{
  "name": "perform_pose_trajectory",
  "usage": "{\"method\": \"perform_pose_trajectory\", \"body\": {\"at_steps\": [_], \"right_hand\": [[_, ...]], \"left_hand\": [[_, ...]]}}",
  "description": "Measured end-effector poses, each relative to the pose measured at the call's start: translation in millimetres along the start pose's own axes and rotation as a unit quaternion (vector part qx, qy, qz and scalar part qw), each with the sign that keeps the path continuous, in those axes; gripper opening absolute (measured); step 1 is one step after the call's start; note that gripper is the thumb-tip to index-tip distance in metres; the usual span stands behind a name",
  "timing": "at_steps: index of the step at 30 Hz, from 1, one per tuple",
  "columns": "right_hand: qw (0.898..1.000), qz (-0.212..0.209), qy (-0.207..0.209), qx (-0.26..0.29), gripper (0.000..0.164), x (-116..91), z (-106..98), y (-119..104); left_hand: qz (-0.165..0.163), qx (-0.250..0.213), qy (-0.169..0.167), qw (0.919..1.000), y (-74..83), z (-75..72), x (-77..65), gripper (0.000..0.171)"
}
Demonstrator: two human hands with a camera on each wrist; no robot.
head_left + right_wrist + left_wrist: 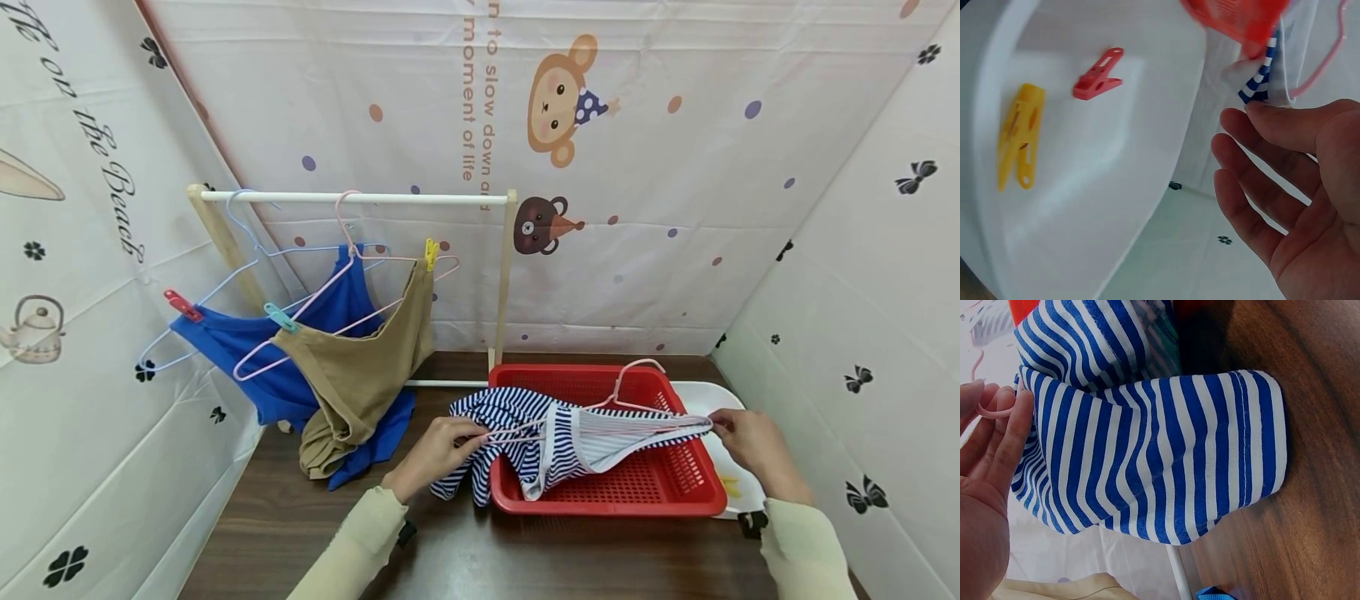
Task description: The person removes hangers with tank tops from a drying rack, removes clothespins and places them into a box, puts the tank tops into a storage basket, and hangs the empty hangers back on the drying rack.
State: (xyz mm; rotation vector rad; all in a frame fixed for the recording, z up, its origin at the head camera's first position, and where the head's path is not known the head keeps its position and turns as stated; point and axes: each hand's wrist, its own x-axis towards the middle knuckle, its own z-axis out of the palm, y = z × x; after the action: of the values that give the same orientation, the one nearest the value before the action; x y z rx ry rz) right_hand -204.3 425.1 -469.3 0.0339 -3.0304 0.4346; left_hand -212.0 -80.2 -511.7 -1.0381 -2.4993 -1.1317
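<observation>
A blue-and-white striped garment (517, 408) lies across a red basket (607, 500), its open edge stretched toward the right. A pink hanger (617, 398) runs along and through that opening, its hook pointing up. My left hand (442, 450) pinches the hanger's left end between thumb and fingers; in the left wrist view the striped cloth (1147, 450) hangs beside the fingers. At the opposite end, my right hand (753, 446) pinches the garment's edge between thumb and index finger, the other fingers loosely curved in the right wrist view. The hanger's right end is mostly hidden by cloth.
Left of the basket stands a rack (420, 199) bearing blue shorts (247, 350) and khaki shorts (360, 367), clipped onto hangers. A white tray (705, 396) lies behind my right hand, with yellow (1022, 134) and red (1097, 75) clothespins in it. Patterned sheets (637, 275) surround the table.
</observation>
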Motion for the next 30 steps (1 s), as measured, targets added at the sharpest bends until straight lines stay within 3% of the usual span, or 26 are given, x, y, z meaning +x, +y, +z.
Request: {"method": "perform_pose_trajectory", "body": {"at_steps": [5, 12, 17, 23, 30], "right_hand": [[0.999, 0.016, -0.031, 0.002, 0.018, 1.8, 4.1, 2.1], [0.998, -0.01, -0.052, 0.016, 0.019, 2.0, 4.2, -3.0], [0.997, 0.002, -0.066, 0.042, 0.019, 2.5, 1.8, -8.1], [0.996, 0.005, -0.065, 0.058, 0.02, 1.6, 1.0, -10.3], [0.995, 0.009, -0.05, 0.08, 0.024, 0.0, -2.5, -16.5]], "left_hand": [[0.01, 0.004, 0.005, 0.9999, -0.4, 1.6, -0.6, 0.015], [0.013, 0.005, 0.011, 0.9999, -0.4, 1.8, -0.7, 0.014], [0.017, 0.004, 0.014, 0.9998, -0.6, 1.7, -0.2, 0.014], [0.02, 0.005, 0.016, 0.9997, -0.3, 1.8, -0.5, 0.014], [-0.002, 0.004, 0.009, 0.9999, 0.8, -0.2, -2.3, 0.018]]}}
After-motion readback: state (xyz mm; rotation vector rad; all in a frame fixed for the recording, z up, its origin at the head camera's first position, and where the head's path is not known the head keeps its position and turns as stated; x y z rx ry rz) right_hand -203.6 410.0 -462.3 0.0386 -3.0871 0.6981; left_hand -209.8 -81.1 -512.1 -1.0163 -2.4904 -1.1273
